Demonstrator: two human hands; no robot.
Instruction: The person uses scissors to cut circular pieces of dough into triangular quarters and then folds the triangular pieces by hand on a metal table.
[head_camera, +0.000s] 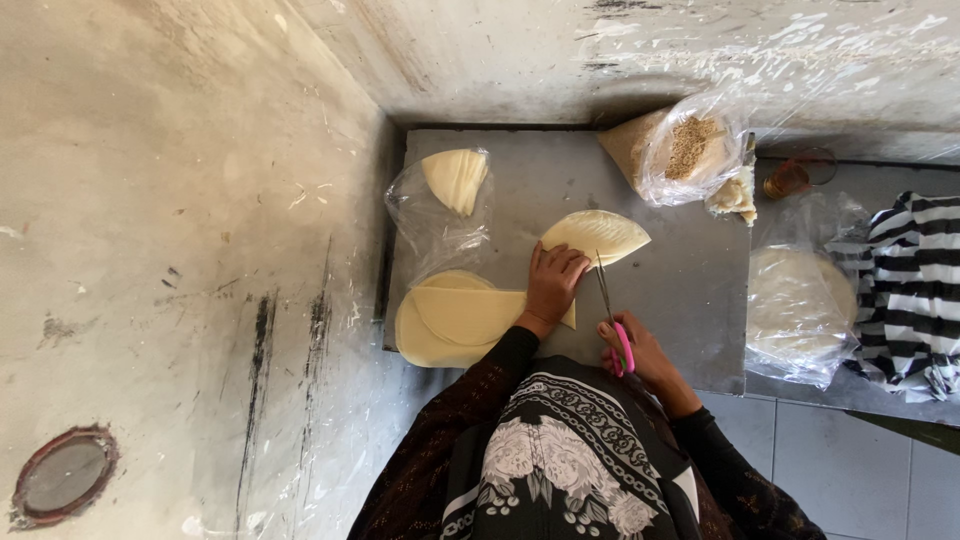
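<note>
My left hand presses flat on a stack of pale thin dough sheets folded into a wedge on a grey metal table. My right hand holds pink-handled scissors, their blades pointing up at the near edge of that wedge. A larger pile of round and folded dough sheets lies at the table's left front, under my left wrist.
A clear bag with cut dough wedges sits at the back left. A bag of grainy filling lies at the back right, a bagged stack of round sheets and striped cloth on the right. A concrete wall borders the left.
</note>
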